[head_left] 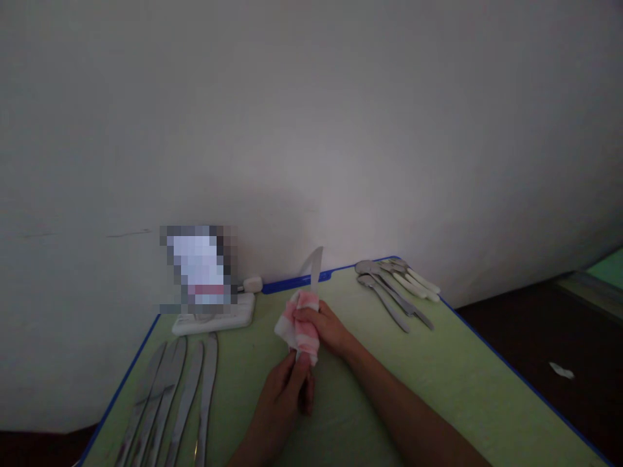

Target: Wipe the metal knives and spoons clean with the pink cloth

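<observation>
Right hand (331, 325) clamped around a pink-and-white cloth (305, 332), left hand (288, 384) closed at its lower end: at frame centre I hold one knife (316, 268) near upright, judged mid-wipe. Other knives (190, 389) lie lower left, cutlery (399, 301) right of centre; which are finished, the dim view leaves unclear.

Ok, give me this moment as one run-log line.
left hand: holding lower end of cloth; right hand: gripping cloth around knife, blade up; table: knives left, spoons right

Dim, uneven light, faint shadow on wall (311, 130), bright pixelated screen (197, 263)
</observation>
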Available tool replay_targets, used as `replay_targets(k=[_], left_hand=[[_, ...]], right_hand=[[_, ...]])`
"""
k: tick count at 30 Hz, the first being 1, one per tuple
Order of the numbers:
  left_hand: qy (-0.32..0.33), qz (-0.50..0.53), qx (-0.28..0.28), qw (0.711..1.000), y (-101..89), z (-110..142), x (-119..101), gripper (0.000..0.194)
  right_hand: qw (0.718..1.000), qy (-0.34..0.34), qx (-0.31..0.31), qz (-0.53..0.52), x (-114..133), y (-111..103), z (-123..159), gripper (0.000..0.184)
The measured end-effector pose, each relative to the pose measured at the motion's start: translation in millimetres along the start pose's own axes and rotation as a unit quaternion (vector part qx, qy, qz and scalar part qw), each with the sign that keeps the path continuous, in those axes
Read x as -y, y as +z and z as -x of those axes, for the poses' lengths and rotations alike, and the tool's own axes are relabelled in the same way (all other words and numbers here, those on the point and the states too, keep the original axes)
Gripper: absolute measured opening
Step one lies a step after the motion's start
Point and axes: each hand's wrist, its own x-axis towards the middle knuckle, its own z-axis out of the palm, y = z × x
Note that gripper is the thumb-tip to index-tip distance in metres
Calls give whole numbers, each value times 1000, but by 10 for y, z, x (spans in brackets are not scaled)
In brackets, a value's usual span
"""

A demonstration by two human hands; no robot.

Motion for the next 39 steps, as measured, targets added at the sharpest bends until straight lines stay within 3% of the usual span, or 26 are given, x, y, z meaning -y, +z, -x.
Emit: replay_targets(k=[10, 22, 39], left_hand=[[0, -1, 2, 1000, 1, -3, -21, 49], [4, -1, 4, 1000, 7, -6, 12, 47], [-3, -2, 4, 1000, 7, 6, -23, 47]], right_hand=[[1000, 6, 4, -13, 35, 21, 6, 17], [999, 8, -33, -16, 58, 52, 22, 20], [999, 17, -15, -27, 21, 28, -1, 23]])
